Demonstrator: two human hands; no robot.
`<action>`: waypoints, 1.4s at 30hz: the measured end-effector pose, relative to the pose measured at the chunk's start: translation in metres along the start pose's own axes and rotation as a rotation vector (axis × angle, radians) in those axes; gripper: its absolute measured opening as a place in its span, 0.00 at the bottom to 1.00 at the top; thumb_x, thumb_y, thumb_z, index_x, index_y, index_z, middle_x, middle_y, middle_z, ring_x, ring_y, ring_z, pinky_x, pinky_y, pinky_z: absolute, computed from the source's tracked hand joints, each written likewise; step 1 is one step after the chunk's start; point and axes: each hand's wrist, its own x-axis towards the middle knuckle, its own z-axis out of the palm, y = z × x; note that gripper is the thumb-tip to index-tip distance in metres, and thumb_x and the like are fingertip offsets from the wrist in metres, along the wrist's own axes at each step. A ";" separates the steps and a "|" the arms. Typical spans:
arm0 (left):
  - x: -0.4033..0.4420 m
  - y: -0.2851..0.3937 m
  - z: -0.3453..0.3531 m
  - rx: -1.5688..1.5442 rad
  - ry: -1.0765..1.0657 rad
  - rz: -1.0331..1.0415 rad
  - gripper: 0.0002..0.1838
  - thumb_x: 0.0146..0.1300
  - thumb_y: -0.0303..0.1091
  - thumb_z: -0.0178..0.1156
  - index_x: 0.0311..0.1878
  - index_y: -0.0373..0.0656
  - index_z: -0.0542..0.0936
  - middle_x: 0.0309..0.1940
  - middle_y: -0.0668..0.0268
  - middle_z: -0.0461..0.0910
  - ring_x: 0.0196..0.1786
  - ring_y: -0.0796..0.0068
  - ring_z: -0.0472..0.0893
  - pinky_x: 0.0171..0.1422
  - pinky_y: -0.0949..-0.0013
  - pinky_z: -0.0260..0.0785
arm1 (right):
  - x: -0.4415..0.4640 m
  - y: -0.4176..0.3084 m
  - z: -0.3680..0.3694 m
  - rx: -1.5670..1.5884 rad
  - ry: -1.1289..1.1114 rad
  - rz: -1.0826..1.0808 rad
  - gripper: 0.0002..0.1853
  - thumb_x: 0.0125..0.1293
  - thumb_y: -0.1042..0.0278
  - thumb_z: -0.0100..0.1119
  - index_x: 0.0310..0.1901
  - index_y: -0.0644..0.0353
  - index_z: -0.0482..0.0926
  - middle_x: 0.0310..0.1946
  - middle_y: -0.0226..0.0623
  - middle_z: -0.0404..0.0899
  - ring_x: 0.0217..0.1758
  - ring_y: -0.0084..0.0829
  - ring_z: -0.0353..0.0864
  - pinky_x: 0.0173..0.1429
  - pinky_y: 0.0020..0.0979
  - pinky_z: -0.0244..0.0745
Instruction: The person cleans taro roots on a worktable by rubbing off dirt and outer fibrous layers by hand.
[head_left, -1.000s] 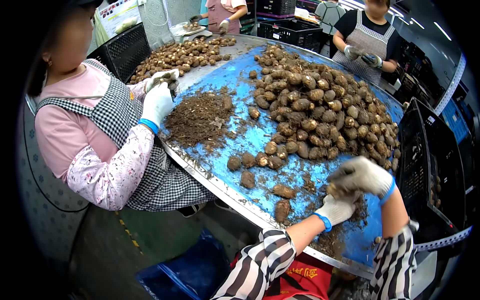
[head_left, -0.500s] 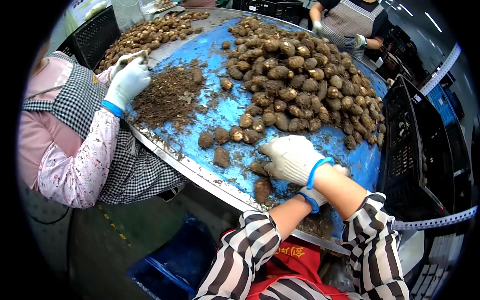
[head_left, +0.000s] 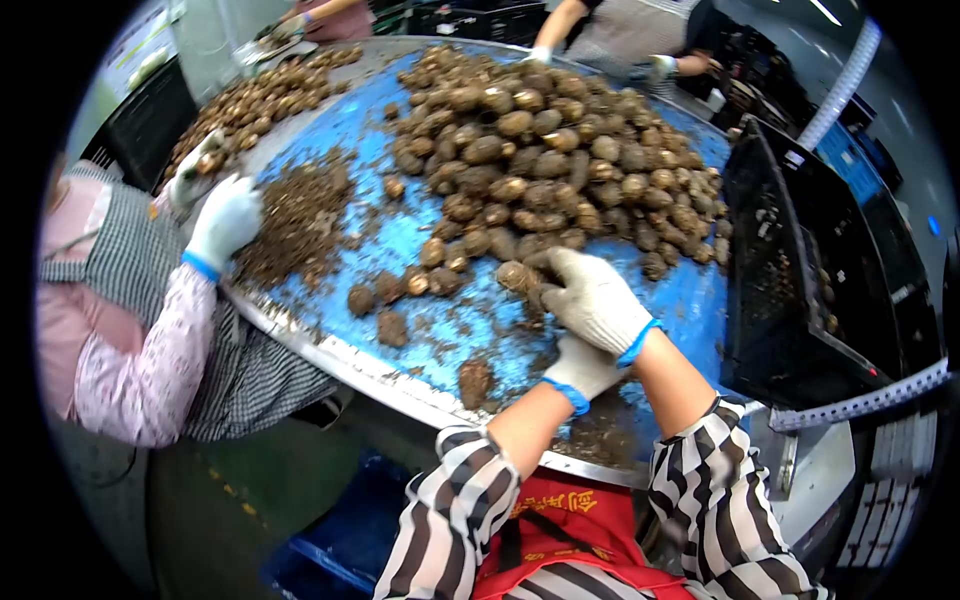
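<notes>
My right hand [head_left: 592,300], in a whitish knit glove with a blue cuff, is closed around a brown, hairy taro [head_left: 517,280]. The taro's pale end points left, just above the blue tabletop. Below it, my left hand [head_left: 585,368], also gloved, has its fingers hidden behind the right hand. Nearest in front lies a large heap of taros [head_left: 560,150]. Several loose ones sit to the left, and a single dark taro [head_left: 475,383] rests near the table's front edge.
A metal rim [head_left: 370,385] edges the blue table [head_left: 430,345]. Soil and root scraps [head_left: 300,215] lie at left, beside a co-worker's gloved hand [head_left: 225,220]. Black crates [head_left: 770,290] stand at right. Other people work across the table. More taros [head_left: 255,105] lie at far left.
The view has shifted. My right hand now shows a taro at its fingertips, lifted off the table. My left hand has gone from the right hand's far side to beneath it.
</notes>
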 end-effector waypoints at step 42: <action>0.001 0.068 -0.076 -0.843 -0.158 -0.236 0.29 0.74 0.43 0.61 0.69 0.31 0.72 0.46 0.58 0.84 0.35 0.73 0.84 0.36 0.72 0.78 | -0.122 0.117 -0.011 1.355 0.483 0.334 0.15 0.68 0.82 0.47 0.52 0.70 0.80 0.38 0.34 0.83 0.32 0.20 0.81 0.40 0.23 0.80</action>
